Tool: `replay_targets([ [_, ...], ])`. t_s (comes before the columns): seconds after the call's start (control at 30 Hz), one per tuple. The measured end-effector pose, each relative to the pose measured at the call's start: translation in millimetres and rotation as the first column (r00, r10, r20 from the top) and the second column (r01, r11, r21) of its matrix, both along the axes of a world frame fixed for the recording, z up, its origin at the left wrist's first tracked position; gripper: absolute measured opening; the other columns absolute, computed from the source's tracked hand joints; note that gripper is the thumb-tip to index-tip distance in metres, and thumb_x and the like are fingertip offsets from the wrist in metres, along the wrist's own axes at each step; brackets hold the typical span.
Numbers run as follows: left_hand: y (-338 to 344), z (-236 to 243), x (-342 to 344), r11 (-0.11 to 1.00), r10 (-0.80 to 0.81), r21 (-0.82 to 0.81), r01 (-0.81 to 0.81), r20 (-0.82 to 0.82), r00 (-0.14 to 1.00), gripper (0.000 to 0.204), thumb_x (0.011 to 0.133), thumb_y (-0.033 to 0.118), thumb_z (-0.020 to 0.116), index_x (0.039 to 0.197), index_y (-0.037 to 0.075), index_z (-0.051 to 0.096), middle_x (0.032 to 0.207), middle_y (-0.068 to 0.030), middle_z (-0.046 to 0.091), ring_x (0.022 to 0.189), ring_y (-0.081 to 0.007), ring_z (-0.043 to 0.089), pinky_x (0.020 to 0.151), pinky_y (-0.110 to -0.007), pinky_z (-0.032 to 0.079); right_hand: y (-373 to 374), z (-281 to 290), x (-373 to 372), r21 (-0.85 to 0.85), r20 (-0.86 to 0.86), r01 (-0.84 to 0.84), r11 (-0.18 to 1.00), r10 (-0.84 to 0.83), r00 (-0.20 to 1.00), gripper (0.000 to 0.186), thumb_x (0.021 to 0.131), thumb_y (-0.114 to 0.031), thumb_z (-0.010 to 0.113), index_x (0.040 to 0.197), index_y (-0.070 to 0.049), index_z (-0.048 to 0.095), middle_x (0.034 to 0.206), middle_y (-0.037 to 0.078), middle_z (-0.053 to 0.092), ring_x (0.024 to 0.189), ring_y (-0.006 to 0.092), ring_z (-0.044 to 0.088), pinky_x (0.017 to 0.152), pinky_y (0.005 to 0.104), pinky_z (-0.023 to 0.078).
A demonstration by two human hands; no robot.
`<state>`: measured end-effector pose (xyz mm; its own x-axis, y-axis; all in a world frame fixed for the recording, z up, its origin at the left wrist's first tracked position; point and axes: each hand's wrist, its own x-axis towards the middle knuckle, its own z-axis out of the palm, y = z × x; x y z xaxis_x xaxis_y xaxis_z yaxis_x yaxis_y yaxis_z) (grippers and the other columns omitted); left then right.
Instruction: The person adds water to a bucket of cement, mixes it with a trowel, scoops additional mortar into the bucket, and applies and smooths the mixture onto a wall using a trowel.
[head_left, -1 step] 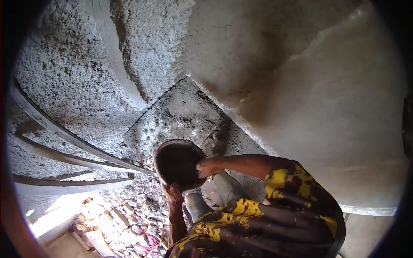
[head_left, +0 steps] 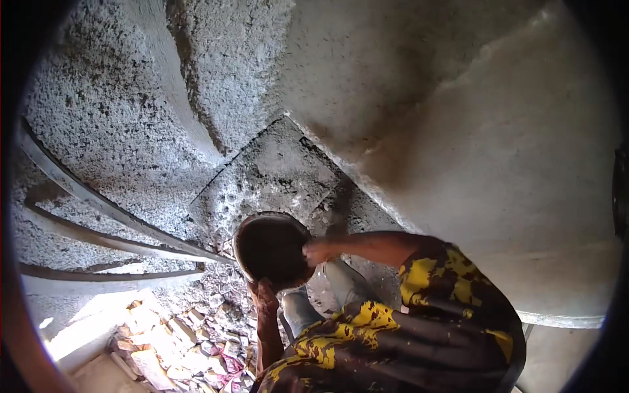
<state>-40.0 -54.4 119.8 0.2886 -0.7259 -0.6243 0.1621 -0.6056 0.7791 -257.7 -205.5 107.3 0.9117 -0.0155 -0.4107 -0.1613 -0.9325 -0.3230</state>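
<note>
I see a round, dark, shallow metal pan [head_left: 272,249] held up between both hands, its open mouth turned toward my camera and tipped toward the rough grey concrete surface [head_left: 275,170] just beyond it. The left hand [head_left: 265,295] grips the pan's near rim from below, so the pan lies directly above and beyond those fingers; the right hand [head_left: 318,251] clasps the rim on the opposite side, so the pan lies to the left of those fingers. Both sets of fingers are curled and pressed onto the rim; I cannot make out single fingertips. The pan is round, with no long axis, and the line between the two grips runs diagonally from lower left to upper right. Both hands are on it, neither nearer. Beyond the left fingers, curved dark steel bars [head_left: 111,209] cross the concrete; below them lies a heap of broken bricks and rubble [head_left: 177,334].
</note>
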Motion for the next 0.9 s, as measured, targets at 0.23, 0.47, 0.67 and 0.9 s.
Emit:
replay_targets([
  [0.23, 38, -72, -37, 0.625, 0.035, -0.373, 0.686, 0.891, 0.452, 0.031, 0.079, -0.002, 0.045, 0.109, 0.001, 0.054, 0.093, -0.0135, 0.058, 0.081, -0.0276, 0.054, 0.082, -0.040, 0.042, -59, 80, -61, -0.106, -0.133, 0.354, 0.929, -0.366, 0.921, 0.014, 0.071, -0.017, 0.057, 0.064, -0.007, 0.065, 0.070, 0.014, 0.063, 0.066, 0.0280, 0.063, 0.060, 0.0407, 0.049],
  [0.47, 5, 41, -125, 0.941, 0.200, -0.227, -0.252, -0.229, 0.953, 0.014, 0.076, 0.018, 0.048, 0.080, 0.007, 0.056, 0.065, 0.0041, 0.048, 0.055, -0.0047, 0.044, 0.047, -0.021, 0.035, 11, 90, -87, -0.017, 0.089, 0.123, 0.992, -0.121, 0.989, 0.012, 0.067, -0.016, 0.060, 0.059, -0.008, 0.066, 0.069, 0.006, 0.062, 0.078, 0.0196, 0.058, 0.061, 0.0344, 0.046],
  [0.67, 15, 69, -180, 0.934, 0.229, -0.241, -0.263, -0.161, 0.960, 0.012, 0.073, 0.016, 0.048, 0.074, 0.005, 0.054, 0.062, 0.0046, 0.048, 0.052, -0.0064, 0.044, 0.045, -0.023, 0.035, -14, 111, -125, -0.201, 0.117, 0.416, 0.887, -0.400, 0.909, 0.016, 0.076, -0.014, 0.054, 0.085, -0.003, 0.061, 0.082, 0.015, 0.062, 0.075, 0.0332, 0.062, 0.064, 0.0444, 0.049],
  [0.9, 19, 47, -224, 0.919, 0.265, -0.230, -0.321, -0.243, 0.933, 0.049, 0.071, 0.012, 0.049, 0.119, 0.001, 0.049, 0.099, -0.0036, 0.057, 0.084, -0.0122, 0.053, 0.072, -0.026, 0.046, -5, 165, -145, 0.011, -0.382, 0.343, 0.939, -0.312, 0.870, 0.024, 0.078, -0.016, 0.054, 0.097, -0.001, 0.059, 0.089, 0.021, 0.063, 0.086, 0.0364, 0.063, 0.073, 0.0469, 0.050],
])
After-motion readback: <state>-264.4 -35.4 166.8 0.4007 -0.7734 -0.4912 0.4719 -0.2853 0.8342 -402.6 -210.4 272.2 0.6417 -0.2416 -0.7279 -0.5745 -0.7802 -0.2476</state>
